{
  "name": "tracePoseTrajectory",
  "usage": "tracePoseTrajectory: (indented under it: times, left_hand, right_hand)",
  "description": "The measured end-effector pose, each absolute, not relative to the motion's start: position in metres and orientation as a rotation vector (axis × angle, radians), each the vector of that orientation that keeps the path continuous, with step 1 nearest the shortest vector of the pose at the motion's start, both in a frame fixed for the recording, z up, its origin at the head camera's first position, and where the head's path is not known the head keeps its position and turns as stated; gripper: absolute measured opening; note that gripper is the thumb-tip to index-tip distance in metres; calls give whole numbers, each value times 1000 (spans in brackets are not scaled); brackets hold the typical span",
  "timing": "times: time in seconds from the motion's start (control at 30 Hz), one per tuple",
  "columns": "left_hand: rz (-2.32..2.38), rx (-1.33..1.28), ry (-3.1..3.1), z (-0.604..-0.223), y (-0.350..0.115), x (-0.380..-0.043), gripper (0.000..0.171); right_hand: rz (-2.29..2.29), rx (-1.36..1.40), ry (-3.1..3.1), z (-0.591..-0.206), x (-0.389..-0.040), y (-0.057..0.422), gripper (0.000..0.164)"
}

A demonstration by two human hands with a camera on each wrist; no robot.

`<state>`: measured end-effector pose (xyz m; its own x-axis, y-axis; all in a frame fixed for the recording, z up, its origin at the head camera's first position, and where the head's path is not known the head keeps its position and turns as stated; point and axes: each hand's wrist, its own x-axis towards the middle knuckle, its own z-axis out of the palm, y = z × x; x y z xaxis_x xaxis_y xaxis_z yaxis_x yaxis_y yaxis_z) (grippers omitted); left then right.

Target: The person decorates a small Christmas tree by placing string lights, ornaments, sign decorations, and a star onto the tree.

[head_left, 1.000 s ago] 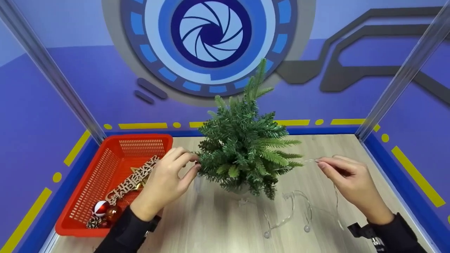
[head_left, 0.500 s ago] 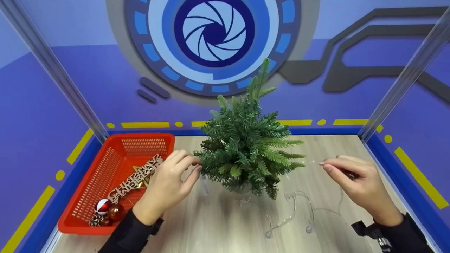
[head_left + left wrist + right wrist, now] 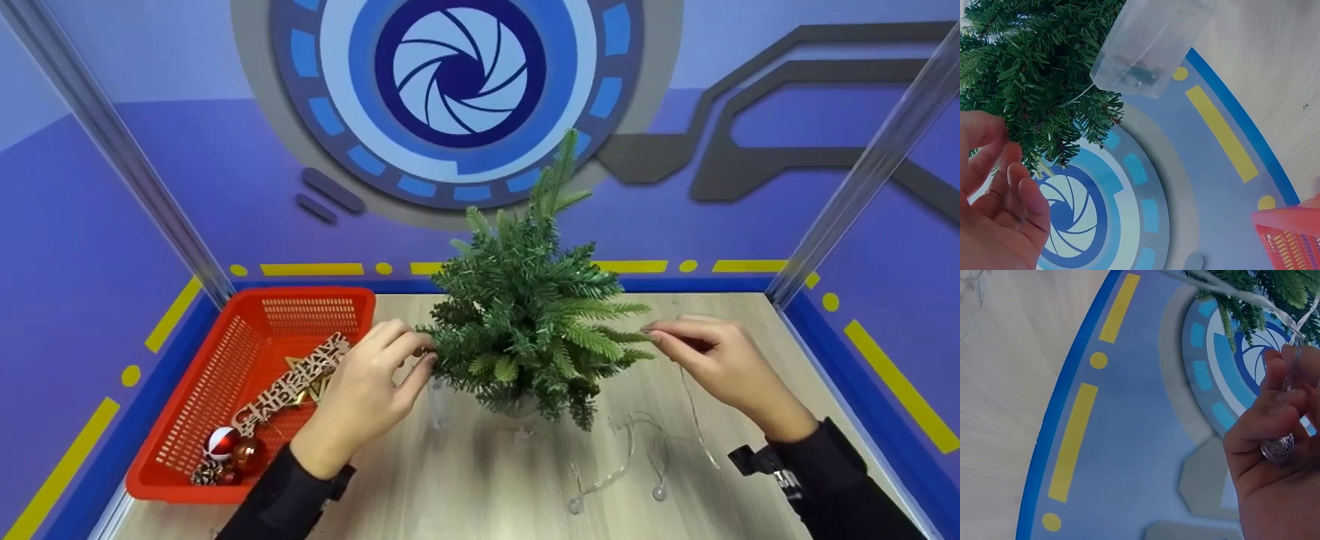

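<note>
A small artificial Christmas tree point(image 3: 525, 322) stands upright mid-table. At its left edge, my left hand point(image 3: 371, 386) pinches a branch tip between thumb and index finger; the other fingers are loosely curled in the left wrist view. My right hand point(image 3: 712, 367) pinches the clear wire of a string of lights point(image 3: 1297, 332) just off the tree's right branches. A clear bulb point(image 3: 1278, 448) of the string sits against those curled fingers. More of the wire, with bulbs, lies on the table in front of the tree. A translucent box point(image 3: 1148, 50) with a thin wire is beside the tree.
To the left stands a red basket point(image 3: 176, 390) holding wooden lettering point(image 3: 292, 382), a gold star, a red-and-white ball point(image 3: 221, 443), a brown ball point(image 3: 248, 453) and a pinecone point(image 3: 205, 472). Printed panels point(image 3: 150, 225) wall the table point(image 3: 480, 487) at the back and both sides.
My right hand first drew slightly right, then moved left to the tree's right branch tips with the wire. My left hand stays at the tree's left edge.
</note>
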<state>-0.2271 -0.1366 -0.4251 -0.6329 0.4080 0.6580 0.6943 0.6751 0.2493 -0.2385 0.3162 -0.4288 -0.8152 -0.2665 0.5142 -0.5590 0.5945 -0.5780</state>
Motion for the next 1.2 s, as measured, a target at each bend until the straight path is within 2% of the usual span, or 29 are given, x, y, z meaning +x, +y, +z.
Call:
tracePoseTrajectory:
  times: [0.13,0.37,0.67,0.8,1.03,1.2]
  left_hand:
    - [-652,-844,-2322,-425,-138,-227,15]
    - [-635,-833,-2294,-422,-141,-228,14]
    - [-639,-842,-2289,-423,-140,-228,12]
    - [-642,-844,-2291,-424,-140,-229,13]
    - [-655,-836,-2307,-426,-140,-228,14]
    - [-654,-840,-2301,-426,-139,-228,14]
  right_hand:
    - [1210,709,-2382,-420,-227,309,24]
    - [1455,1128,-2131,-421,-216,314,34]
    - [1470,1224,-2140,-428,-213,323,36]
    - [1483,1121,-2134,-433,-212,329,34]
    - [1243,613,-2458,-441,-215,329,27]
    - [1126,514,-2536,-445,-229,325,19]
